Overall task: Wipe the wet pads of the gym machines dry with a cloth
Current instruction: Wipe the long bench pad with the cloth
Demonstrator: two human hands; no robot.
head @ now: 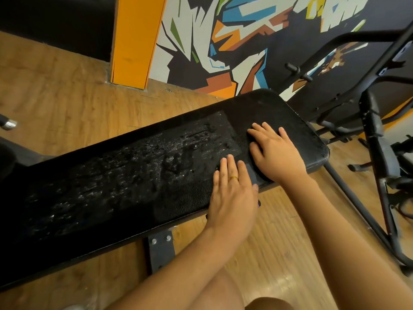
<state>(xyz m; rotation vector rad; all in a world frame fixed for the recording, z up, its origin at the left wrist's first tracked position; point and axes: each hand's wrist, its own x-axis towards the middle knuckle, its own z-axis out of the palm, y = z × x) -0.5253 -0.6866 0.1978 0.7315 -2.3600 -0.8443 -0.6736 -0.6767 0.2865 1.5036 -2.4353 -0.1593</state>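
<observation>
A long black bench pad (pixel 134 175) runs from lower left to upper right. Its middle and left part glisten with water drops, while the right end looks duller. My right hand (pixel 274 153) lies flat with spread fingers near the pad's right end, pressing on a dark cloth (pixel 251 175). Only a greyish strip of the cloth shows beside the palm; the rest blends into the pad. My left hand (pixel 232 195), wearing a gold ring, rests flat on the pad's near edge just left of the cloth, fingers straight.
A black metal machine frame (pixel 380 153) stands close to the pad's right end. The bench's steel bracket (pixel 161 249) drops to the wood floor below the pad. An orange pillar (pixel 136 41) and a painted wall are behind. A chrome bar end (pixel 9 124) pokes in at left.
</observation>
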